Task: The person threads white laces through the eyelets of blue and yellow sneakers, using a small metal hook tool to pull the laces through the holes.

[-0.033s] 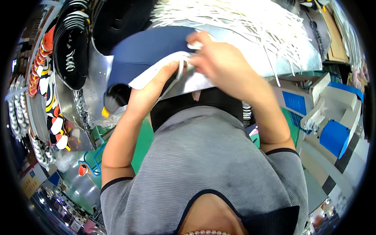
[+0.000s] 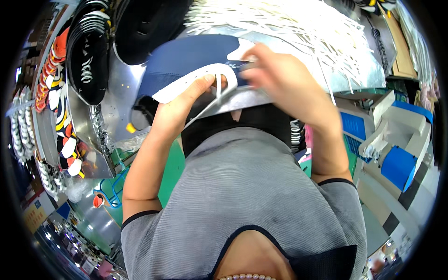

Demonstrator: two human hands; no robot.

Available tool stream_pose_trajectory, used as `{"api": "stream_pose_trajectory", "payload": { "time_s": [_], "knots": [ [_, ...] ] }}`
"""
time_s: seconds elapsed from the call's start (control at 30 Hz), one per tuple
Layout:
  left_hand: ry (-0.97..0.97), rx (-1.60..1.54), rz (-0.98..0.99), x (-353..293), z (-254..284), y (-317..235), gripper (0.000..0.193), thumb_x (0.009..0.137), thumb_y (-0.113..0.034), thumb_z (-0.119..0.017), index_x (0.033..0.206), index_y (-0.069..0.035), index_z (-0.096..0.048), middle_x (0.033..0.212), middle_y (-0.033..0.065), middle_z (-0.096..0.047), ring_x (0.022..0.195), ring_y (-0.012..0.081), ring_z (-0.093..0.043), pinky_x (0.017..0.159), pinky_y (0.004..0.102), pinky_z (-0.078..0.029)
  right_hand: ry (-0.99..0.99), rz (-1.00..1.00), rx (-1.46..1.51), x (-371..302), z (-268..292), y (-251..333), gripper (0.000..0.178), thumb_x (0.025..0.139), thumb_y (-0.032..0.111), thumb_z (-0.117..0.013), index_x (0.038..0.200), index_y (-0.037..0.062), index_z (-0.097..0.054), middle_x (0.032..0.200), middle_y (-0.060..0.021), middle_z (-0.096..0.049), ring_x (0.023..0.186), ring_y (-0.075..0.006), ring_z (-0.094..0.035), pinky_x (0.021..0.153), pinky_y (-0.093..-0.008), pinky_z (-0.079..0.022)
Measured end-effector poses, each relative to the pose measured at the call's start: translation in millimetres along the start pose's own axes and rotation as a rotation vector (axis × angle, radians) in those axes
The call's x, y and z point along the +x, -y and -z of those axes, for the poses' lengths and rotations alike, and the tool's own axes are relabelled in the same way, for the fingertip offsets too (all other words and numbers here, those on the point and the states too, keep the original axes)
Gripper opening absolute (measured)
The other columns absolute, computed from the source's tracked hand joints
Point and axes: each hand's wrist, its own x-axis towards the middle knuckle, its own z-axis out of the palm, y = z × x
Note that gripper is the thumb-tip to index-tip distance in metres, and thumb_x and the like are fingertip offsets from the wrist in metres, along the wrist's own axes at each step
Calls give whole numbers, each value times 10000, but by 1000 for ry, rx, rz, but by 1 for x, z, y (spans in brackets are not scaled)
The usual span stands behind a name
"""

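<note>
A navy and white shoe upper [image 2: 179,58] lies on the metal bench in front of me. My left hand [image 2: 198,91] grips the upper's white eyelet strip [image 2: 186,81]. Its thumb presses from above, and the other fingers are partly hidden inside the strip's curve. A white shoelace [image 2: 205,110] hangs from beside these fingers toward my body. My right hand [image 2: 284,77] hovers just right of the strip, fingers bent and smeared by motion, so whether a lace is between them does not show.
Loose white shoelaces [image 2: 289,23] are heaped on the metal bench [image 2: 119,119] at the far side. Black shoe uppers [image 2: 86,60] are stacked at the left, beside a rack of orange and white pieces [image 2: 58,46]. A grey machine with a blue cover [image 2: 399,163] stands at the right.
My right hand has moved right and slightly nearer to me, away from the eyelet strip. My left hand and the shoe upper have shifted slightly right.
</note>
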Motion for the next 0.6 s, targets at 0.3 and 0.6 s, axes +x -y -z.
{"api": "stream_pose_trajectory", "payload": {
  "time_s": [0.3,0.6],
  "knots": [
    [-263,323,-77,29,13,8,262,908,-136,-700,1136,-11,-662,1029,85,-695,980,160,-649,844,302,-518,-288,-364,619,29,-40,-20,514,761,235,-865,1121,-30,-613,918,-69,-687,801,-99,-631,719,-241,-518],
    [39,1008,-242,-9,35,-13,347,858,-196,-765,1125,-1,-661,969,147,-726,864,268,-708,755,348,-527,-583,-325,838,42,-60,-46,353,837,125,-791,1090,-15,-590,896,-34,-651,762,-91,-591,695,-233,-499]
  ]
}}
